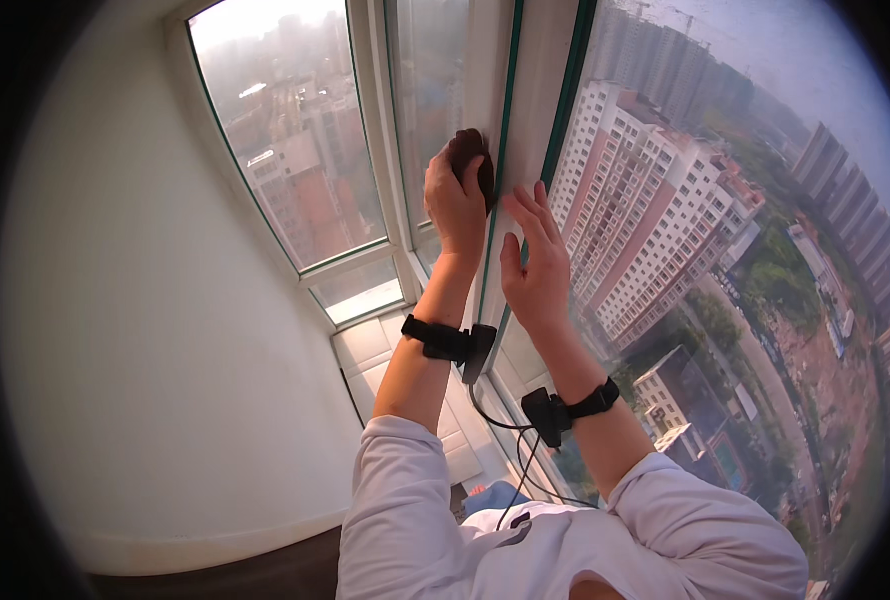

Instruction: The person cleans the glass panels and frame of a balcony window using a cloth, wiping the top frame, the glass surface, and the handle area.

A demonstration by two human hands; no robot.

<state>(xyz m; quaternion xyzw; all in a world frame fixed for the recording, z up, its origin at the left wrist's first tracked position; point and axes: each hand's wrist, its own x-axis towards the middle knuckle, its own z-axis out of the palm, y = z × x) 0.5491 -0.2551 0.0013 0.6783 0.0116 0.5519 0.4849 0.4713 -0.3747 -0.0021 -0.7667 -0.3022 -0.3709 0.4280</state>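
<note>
My left hand (454,202) grips a dark brown cloth or pad (466,148), pressed against a narrow window pane beside the pale frame. Part of the cloth is hidden behind my fingers and thumb. To its right, my right hand (538,274) is raised with its fingers extended and holds nothing. Its fingertips are at or very close to the pale window mullion (531,120), which has dark green edging; contact is not certain. Large window glass (752,97) lies right of this hand, with tall buildings outside.
Black straps with small boxes (482,352) sit on both forearms, joined by loose dark cables (490,420). A plain white wall (152,375) stands at the left. Another window pane (287,135) meets it above pale tiles (373,349).
</note>
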